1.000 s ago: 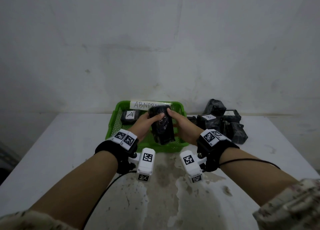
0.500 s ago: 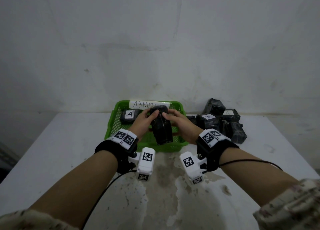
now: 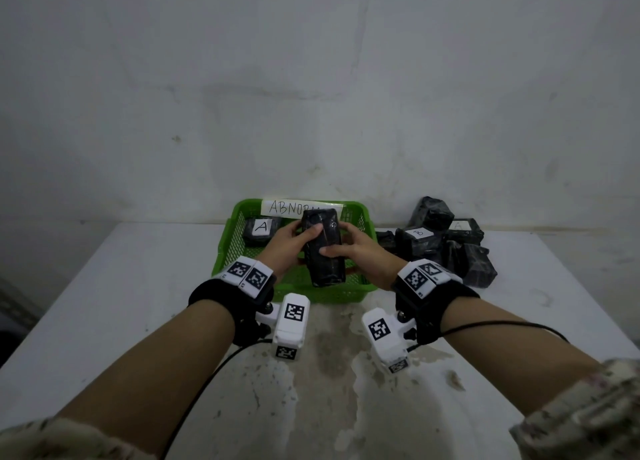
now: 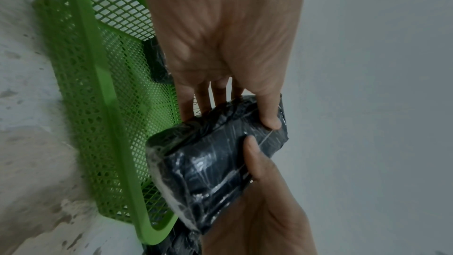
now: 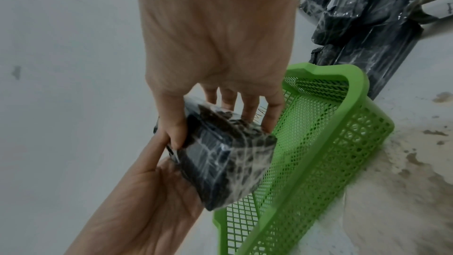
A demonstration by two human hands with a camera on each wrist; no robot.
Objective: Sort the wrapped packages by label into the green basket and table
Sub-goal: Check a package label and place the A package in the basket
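Note:
A black plastic-wrapped package (image 3: 323,248) hangs upright above the green basket (image 3: 228,248), gripped from both sides. My left hand (image 3: 294,239) holds its left edge with the thumb on the front; my right hand (image 3: 346,246) grips the right edge, thumb across the front. No label shows on the face turned to me. In the left wrist view the package (image 4: 215,158) is between my left hand (image 4: 228,111) and the other thumb. The right wrist view shows the package (image 5: 223,160) clamped by my right hand (image 5: 220,125). Another package marked A (image 3: 261,229) lies in the basket.
A paper strip reading ABNORM… (image 3: 291,207) is fixed to the basket's far rim. A pile of several black packages (image 3: 446,243), one marked B and one marked A, sits right of the basket against the wall. The white table (image 3: 104,303) is stained at the front middle.
The held package has been turned in both hands and raised slightly, its top end now in front of the paper strip. Both hands stay on it.

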